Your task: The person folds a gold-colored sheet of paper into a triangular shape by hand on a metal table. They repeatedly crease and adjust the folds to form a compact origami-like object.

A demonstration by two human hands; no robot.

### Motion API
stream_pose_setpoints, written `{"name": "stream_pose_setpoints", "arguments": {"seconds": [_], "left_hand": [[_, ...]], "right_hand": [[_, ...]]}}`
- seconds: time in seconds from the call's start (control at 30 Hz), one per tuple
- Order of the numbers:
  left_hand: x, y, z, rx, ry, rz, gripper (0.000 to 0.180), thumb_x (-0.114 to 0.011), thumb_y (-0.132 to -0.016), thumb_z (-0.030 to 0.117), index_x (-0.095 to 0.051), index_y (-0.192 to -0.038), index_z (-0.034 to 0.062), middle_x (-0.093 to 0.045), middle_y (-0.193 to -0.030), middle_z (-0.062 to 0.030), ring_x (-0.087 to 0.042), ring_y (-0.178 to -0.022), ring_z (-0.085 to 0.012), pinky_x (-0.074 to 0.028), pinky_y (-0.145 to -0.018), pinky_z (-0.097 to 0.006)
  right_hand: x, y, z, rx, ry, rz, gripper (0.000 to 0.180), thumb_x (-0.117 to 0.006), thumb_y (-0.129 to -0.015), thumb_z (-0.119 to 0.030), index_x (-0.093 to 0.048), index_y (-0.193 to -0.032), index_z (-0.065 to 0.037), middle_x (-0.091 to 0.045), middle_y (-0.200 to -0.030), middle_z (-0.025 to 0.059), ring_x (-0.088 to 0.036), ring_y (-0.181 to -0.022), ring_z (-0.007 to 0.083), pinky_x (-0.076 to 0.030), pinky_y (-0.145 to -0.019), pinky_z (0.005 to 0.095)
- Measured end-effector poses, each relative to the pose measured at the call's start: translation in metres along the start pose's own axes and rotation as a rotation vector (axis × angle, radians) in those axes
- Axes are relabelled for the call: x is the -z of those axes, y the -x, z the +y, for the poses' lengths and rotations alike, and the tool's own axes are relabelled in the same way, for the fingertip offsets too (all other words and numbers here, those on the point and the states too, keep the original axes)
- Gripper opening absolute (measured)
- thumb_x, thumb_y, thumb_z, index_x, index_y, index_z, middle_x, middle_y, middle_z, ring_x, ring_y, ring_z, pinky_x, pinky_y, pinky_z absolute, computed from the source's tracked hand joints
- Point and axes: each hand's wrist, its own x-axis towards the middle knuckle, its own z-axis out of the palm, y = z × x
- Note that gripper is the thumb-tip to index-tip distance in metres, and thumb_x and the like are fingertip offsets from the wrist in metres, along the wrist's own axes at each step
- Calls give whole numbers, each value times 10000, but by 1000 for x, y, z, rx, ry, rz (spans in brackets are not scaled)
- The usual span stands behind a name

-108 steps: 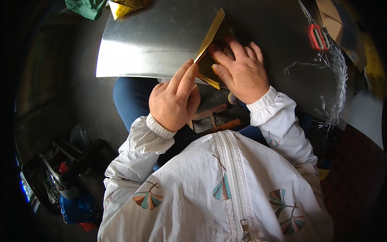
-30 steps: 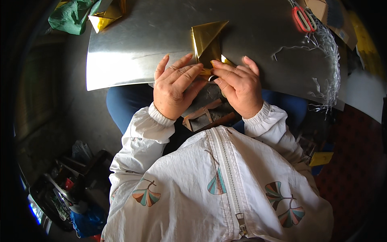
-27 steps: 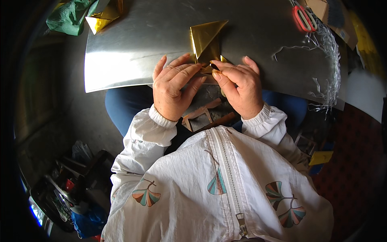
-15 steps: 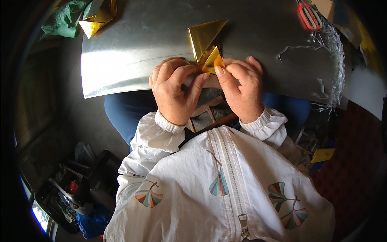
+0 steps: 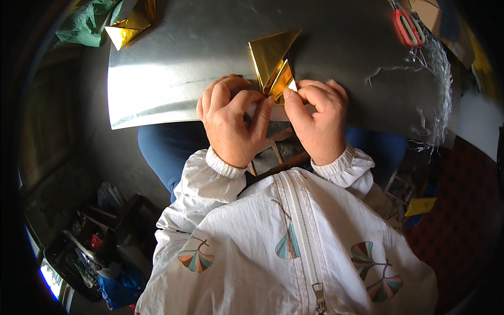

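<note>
A folded piece of shiny gold paper [image 5: 273, 58] lies on a grey metal sheet [image 5: 184, 68], its triangular point aimed away from me. My left hand [image 5: 231, 123] and my right hand [image 5: 315, 121] meet at its near corner. The fingertips of both hands pinch a small folded flap of the gold paper [image 5: 282, 84]. My white jacket sleeves come up from below.
More folded gold paper [image 5: 128, 26] and a green cloth [image 5: 84, 29] lie at the sheet's far left. Red-handled scissors [image 5: 407, 26] and silver shreds [image 5: 436, 68] lie at the far right. A box of tools [image 5: 89, 252] stands on the floor at lower left.
Earlier the gold paper stood up on edge under my hands; now it lies as a flat triangle. Both hands have closed in on its near corner and pinch a small flap.
</note>
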Motion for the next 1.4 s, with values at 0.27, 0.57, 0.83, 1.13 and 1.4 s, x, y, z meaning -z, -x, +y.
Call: {"name": "stream_pose_setpoints", "arguments": {"seconds": [0.27,0.57,0.83,1.13,1.4], "left_hand": [[1,-11,0,64,34,30,333,-807,-703,208,-654,-977,97,-636,-984,-73,-579,-950,-277,-389,-881,-398],[0,-20,-2,-46,-140,56,216,-804,-675,199,-719,-857,121,-652,-938,-17,-599,-927,-223,-397,-836,-370],[-4,-20,-7,-56,9,44,193,-789,-696,129,-713,-867,84,-659,-945,-46,-604,-919,-246,-441,-832,-374],[2,-10,-14,-47,141,30,235,-778,-697,68,-695,-915,39,-660,-989,-94,-621,-941,-284,-479,-830,-387],[7,14,-21,-244,13,-16,252,-793,-692,99,-695,-921,61,-655,-1020,-75,-623,-1058,-279,-465,-927,-435]], "right_hand": [[-3,-4,-2,-16,8,26,163,-675,-779,-169,-612,-661,-77,-669,-723,32,-618,-698,239,-374,-861,417],[-2,-11,-1,-11,-2,-9,190,-668,-761,-158,-583,-610,-78,-621,-641,30,-594,-643,248,-374,-789,403],[2,-16,0,-26,-2,-96,220,-693,-761,-174,-583,-596,-77,-603,-620,42,-590,-637,263,-379,-757,407],[9,-25,-6,-87,33,-203,242,-707,-765,-179,-594,-589,-59,-617,-632,66,-606,-661,277,-399,-736,420],[10,-29,-9,-70,66,-233,243,-715,-770,-200,-611,-601,-61,-617,-628,66,-608,-645,276,-414,-700,413]]}}
